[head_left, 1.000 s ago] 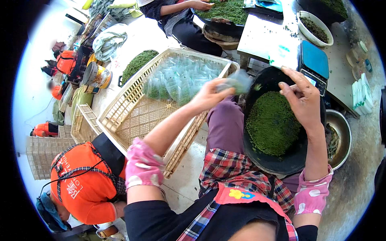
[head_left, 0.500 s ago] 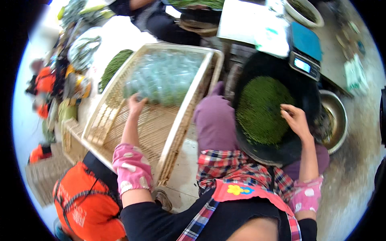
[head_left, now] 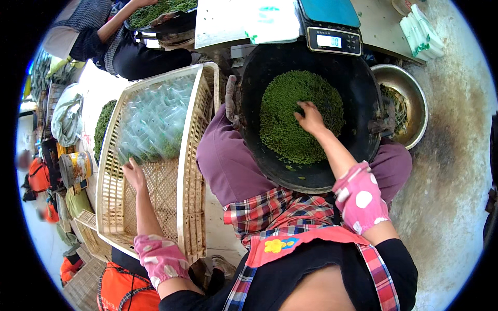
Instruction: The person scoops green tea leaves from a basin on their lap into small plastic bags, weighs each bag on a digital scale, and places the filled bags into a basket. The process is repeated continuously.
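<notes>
My left hand (head_left: pixel 135 173) is at the near left edge of a row of clear plastic bags (head_left: pixel 155 116), its fingertips apart and touching or just beside the nearest bag. The bags lie packed together in a cream plastic crate (head_left: pixel 188 155), and green shows inside the nearest ones. Over a heap of small green bead-like pieces (head_left: pixel 282 122) hangs my right hand (head_left: pixel 311 119), its fingers loosely bent and apart, with nothing visible in them. A black round tub (head_left: pixel 254 150) between my knees holds the heap.
Behind the tub, a blue-topped digital scale (head_left: pixel 332 15) and white sheets (head_left: pixel 244 20) lie on a table. A metal bowl (head_left: pixel 417 103) stands right of the tub. Another person (head_left: pixel 104 36) works at far left beside a second green-filled container. An orange bag (head_left: pixel 124 290) is at lower left.
The view has swung, so the crate and tub appear further left. My right hand has moved from the heap's right edge to over its middle. My left hand stays by the bags.
</notes>
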